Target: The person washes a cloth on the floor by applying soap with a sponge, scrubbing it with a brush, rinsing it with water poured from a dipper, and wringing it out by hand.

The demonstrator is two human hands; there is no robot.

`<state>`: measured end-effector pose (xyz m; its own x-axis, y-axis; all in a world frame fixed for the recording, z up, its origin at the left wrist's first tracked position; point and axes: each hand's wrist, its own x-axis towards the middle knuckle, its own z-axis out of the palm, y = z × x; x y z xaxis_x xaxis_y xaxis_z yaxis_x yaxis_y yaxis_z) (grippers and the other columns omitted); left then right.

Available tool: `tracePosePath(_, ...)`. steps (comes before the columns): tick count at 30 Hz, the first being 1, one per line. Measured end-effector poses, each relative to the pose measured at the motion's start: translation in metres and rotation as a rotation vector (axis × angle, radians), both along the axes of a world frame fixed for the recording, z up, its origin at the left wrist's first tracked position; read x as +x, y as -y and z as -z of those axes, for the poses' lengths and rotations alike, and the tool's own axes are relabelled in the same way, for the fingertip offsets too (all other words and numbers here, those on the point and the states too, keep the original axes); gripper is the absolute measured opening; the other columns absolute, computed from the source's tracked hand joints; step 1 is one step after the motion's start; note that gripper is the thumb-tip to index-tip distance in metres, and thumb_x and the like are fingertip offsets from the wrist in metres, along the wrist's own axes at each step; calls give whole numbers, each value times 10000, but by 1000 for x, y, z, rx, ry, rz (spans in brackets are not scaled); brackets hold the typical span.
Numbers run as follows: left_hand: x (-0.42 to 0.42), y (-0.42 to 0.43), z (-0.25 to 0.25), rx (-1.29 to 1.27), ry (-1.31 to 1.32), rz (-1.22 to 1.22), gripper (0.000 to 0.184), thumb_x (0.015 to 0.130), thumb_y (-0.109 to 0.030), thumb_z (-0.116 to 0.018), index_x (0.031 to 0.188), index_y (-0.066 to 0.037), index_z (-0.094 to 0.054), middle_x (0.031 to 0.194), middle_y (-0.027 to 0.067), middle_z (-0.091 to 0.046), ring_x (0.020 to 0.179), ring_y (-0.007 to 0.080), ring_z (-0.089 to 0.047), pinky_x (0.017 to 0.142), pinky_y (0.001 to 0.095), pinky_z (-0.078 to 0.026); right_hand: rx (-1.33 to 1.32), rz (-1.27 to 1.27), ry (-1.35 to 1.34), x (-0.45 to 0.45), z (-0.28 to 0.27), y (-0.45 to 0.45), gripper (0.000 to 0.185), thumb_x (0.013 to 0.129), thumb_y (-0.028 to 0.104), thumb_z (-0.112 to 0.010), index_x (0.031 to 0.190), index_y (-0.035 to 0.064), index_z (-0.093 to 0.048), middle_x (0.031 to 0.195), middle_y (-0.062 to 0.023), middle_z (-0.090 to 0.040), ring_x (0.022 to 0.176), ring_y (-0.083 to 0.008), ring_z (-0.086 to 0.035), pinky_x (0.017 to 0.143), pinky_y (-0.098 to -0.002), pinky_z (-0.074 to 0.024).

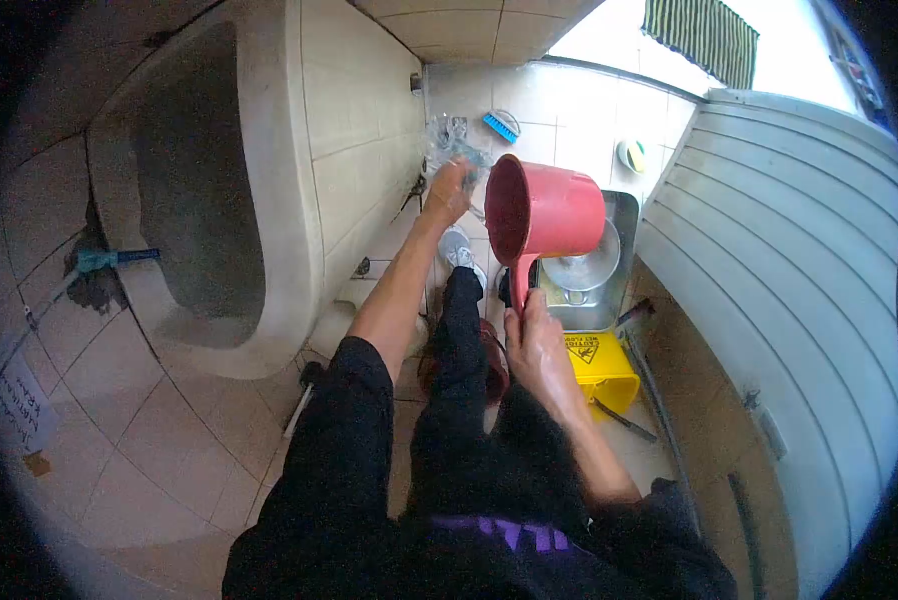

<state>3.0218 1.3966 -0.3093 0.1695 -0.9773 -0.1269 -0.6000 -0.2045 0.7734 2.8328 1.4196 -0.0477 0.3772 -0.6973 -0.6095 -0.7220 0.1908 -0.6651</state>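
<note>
My right hand (539, 350) is closed round the handle of a red plastic water dipper (564, 210). The dipper is tilted, its mouth facing left towards my other arm. My left hand (450, 190) reaches forward over the tiled floor, its fingers curled and partly blurred. Around its fingertips is a clear, glinting thing (449, 140) with a bluish patch; whether it is plastic, glass or splashing water I cannot make out. Just ahead lies a blue scrubbing brush (502, 125) on the floor.
A metal tray (621, 215) holding a metal pot (584, 262) lies right of the dipper. Beyond it is a small bowl (625, 156) with something yellow-green. A yellow caution sign (609, 375) stands near my right arm. A stone basin (279, 200) rises at left, a slatted panel (769, 230) at right.
</note>
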Motion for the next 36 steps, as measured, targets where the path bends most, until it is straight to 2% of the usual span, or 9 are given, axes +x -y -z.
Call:
tracePosePath(2, 0, 0, 1, -148, 38, 60, 304, 688, -39, -568, 990, -27, -590, 990, 216, -560, 947, 367, -537, 782, 424, -452, 9, 0, -12, 1, -1, 1, 136, 866, 70, -450, 879, -15, -344, 662, -306, -510, 657, -478, -525, 551, -522, -395)
tracePosePath(7, 7, -1, -20, 93, 51, -8, 321, 683, 30, -544, 995, -39, -576, 1090, 215, -502, 965, 362, -520, 828, 430, -426, -60, -12, -56, 2, 4, 4, 115, 857, 60, -448, 860, -13, -359, 669, -294, -500, 645, -474, -521, 549, -516, -398)
tracePosePath(10, 6, -8, -15, 58, 321, -138, 256, 681, 9, -576, 935, -20, -566, 1038, 214, -526, 954, 360, -522, 822, 423, -422, -115, -13, -71, 5, 6, 4, 108, 849, 58, -453, 846, -9, -369, 661, -276, -493, 645, -471, -523, 546, -513, -402)
tracePosePath(13, 14, -11, -5, 211, 170, -145, 250, 660, -5, -620, 904, 5, -566, 985, 202, -550, 956, 351, -523, 810, 415, -426, -117, -5, -49, 9, 1, 6, 102, 835, 41, -464, 833, -5, -373, 677, -269, -484, 636, -466, -519, 534, -506, -398)
tracePosePath(22, 22, -18, -17, 52, 70, -151, 275, 610, 50, -650, 866, 16, -556, 995, 162, -574, 913, 321, -560, 828, 368, -444, -18, 55, 1, 20, -9, 4, 316, 946, 268, -195, 865, 29, -387, 775, -266, -491, 731, -495, -492, 644, -540, -365)
tracePosePath(29, 28, -21, -31, 10, 75, -89, 366, 621, 53, -644, 973, 15, -552, 1042, 158, -565, 962, 316, -555, 841, 363, -450, -161, 3, -1, 33, -25, 6, 140, 893, 162, -401, 898, 23, -402, 769, -251, -493, 703, -456, -517, 608, -526, -401)
tracePosePath(32, 25, -29, -28, 124, -274, -185, 348, 646, 6, -660, 982, 4, -566, 1037, 118, -578, 935, 259, -567, 824, 350, -454, -181, -48, 195, 52, -55, 13, 146, 846, 105, -496, 903, 13, -398, 742, -239, -474, 685, -448, -511, 579, -500, -406)
tracePosePath(35, 4, -27, -51, -115, 320, -548, 285, 747, -55, -583, 1026, 2, -595, 1018, 95, -618, 870, 200, -582, 761, 323, -463, 83, -148, 559, 73, -89, 22, 202, 826, 126, -546, 889, 3, -400, 721, -221, -459, 685, -428, -506, 578, -465, -405)
tracePosePath(36, 16, -31, -56, -17, -94, -572, 297, 737, -40, -567, 1028, 12, -589, 1001, 96, -617, 849, 180, -579, 739, 297, -465, 135, -169, 633, 82, -95, 21, 204, 823, 130, -553, 888, 4, -406, 723, -212, -465, 688, -419, -515, 587, -460, -411)
